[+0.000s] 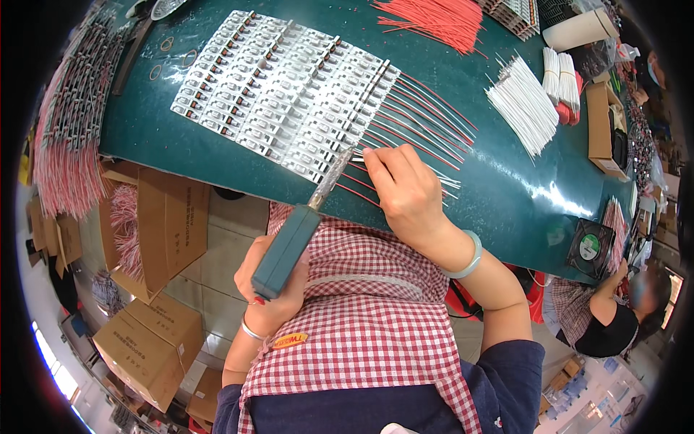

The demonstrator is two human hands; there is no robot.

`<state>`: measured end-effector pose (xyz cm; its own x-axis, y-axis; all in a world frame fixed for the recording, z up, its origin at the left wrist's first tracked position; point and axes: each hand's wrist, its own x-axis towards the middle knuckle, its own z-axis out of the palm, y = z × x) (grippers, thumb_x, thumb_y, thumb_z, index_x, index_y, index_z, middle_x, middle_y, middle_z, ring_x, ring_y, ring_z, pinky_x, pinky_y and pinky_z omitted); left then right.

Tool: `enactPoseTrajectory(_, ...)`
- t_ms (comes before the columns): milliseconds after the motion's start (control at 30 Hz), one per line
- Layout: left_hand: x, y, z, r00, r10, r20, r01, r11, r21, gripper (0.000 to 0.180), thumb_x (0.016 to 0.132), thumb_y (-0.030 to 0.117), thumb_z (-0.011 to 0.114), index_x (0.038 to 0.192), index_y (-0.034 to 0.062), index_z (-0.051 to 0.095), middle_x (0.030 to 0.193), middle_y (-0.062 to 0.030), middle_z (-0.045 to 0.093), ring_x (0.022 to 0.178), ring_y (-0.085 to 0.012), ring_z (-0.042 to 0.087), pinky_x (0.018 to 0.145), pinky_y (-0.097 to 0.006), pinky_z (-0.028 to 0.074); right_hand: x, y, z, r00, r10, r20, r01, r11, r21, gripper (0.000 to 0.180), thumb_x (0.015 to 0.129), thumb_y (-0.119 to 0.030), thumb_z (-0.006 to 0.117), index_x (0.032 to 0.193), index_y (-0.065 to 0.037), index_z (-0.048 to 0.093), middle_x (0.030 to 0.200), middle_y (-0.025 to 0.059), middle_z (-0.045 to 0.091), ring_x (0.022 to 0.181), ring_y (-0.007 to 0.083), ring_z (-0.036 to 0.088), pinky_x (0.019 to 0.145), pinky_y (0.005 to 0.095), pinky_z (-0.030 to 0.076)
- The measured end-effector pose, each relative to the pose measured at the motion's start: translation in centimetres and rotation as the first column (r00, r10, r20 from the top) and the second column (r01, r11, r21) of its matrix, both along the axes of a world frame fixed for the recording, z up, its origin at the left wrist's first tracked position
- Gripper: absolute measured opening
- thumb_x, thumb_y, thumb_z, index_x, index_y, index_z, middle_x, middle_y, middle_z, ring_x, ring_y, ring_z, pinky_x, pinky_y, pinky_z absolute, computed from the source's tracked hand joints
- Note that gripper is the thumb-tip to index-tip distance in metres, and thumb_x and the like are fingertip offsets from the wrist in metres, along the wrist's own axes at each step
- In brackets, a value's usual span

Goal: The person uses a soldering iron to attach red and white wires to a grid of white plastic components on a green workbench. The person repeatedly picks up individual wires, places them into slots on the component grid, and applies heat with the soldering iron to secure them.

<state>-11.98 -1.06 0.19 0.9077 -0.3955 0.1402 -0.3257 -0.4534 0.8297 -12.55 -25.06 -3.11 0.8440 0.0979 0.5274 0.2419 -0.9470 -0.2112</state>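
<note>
A panel of white LED modules (278, 108) lies slanted on the green table, with red and white wires (426, 119) fanning out from its right edge. My left hand (273, 278) is closed round the green handle of a soldering iron (285, 253). The iron's metal tip reaches the panel's lower right corner region, beside the wire ends. Close to that tip, my right hand (406, 186) pinches a white wire (357, 153) at the panel's edge. Its fingertips partly hide the wire, and loose white ends emerge past the hand.
A heap of red wires (434, 20) and a pile of white wires (524, 105) lie farther back. Finished wired strips (76, 123) hang at the left. Cardboard boxes (155, 347) stand below the table. A small fan (589, 247) and another person (603, 311) are at right.
</note>
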Motion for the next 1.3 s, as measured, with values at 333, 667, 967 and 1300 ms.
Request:
enactPoseTrajectory(333,-0.9,1.5,-1.4,0.996,0.067,-0.05,-0.072,0.992,-0.105,0.02,0.076,-0.002,0.074,0.094,-0.0059,0.067,0.09,-0.0159,0.067,0.073,-0.0239,0.067,0.064,-0.029,0.052,-0.2,0.4,0.4,0.998,-0.049,-0.033,0.05,0.998,0.03,0.03,0.068,0.001,0.065,0.098,0.004,0.067,0.087,0.0089,0.062,0.074,0.0227,0.059,0.058,0.0314,0.05)
enactPoseTrajectory(667,-0.8,1.4,-0.4,1.0,0.016,-0.02,-0.016,0.999,-0.033,0.021,0.075,-0.004,0.074,0.094,-0.0064,0.067,0.091,-0.016,0.068,0.077,-0.0248,0.069,0.069,-0.029,0.054,-0.9,0.9,0.1,1.0,-0.008,0.011,0.007,0.999,0.041,0.029,0.069,0.0,0.066,0.097,0.006,0.067,0.086,0.0091,0.062,0.075,0.0214,0.057,0.058,0.029,0.049)
enactPoseTrajectory(967,-0.6,1.0,-0.3,1.0,-0.005,-0.007,0.005,1.0,-0.019,0.023,0.073,-0.005,0.075,0.094,-0.0064,0.065,0.089,-0.0136,0.068,0.074,-0.022,0.068,0.066,-0.028,0.053,-0.8,1.3,0.2,0.999,-0.04,-0.026,0.041,0.998,0.048,0.032,0.068,0.002,0.065,0.099,0.005,0.067,0.087,0.0095,0.064,0.074,0.0232,0.06,0.057,0.0312,0.051)
enactPoseTrajectory(1300,-1.0,1.7,-0.6,1.0,0.018,0.023,-0.017,1.0,-0.018,0.019,0.073,-0.004,0.075,0.091,-0.0053,0.067,0.084,-0.0134,0.066,0.067,-0.0231,0.065,0.06,-0.029,0.051,-0.9,1.5,0.4,0.997,-0.048,-0.064,0.049,0.998,0.026,0.032,0.067,0.0,0.065,0.099,0.005,0.067,0.089,0.0093,0.064,0.076,0.0233,0.06,0.06,0.0311,0.052)
